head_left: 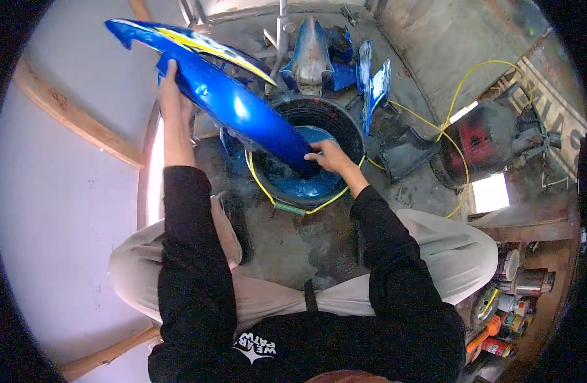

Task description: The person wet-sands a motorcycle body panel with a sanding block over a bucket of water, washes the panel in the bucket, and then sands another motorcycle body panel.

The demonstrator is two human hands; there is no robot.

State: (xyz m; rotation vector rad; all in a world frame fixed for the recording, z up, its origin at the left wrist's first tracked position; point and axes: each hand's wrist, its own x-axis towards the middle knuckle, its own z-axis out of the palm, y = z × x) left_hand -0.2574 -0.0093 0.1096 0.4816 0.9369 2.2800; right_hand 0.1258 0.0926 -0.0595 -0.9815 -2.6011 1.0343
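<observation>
A long, glossy blue curved panel (226,108) slants across a black tub (348,118), its lower end down inside over blue-tinted water (297,186). My left hand (174,108) grips its upper left end, thumb on top. My right hand (333,157) is closed on the lower right end. A blue piece with a yellow and white stripe (204,45) lies along the panel's upper edge; whether it is joined to it I cannot tell. The tub has a yellow cord handle with a green grip (289,207) at its front.
Other blue body panels (373,86) and a pale-centred fender (309,60) lie behind the tub. At right are a dark cylindrical tank (466,147) with a yellow hose (463,83), a dark plastic part (405,153), and several cans and tools (526,281) on a wooden shelf. A metal post (282,25) stands behind.
</observation>
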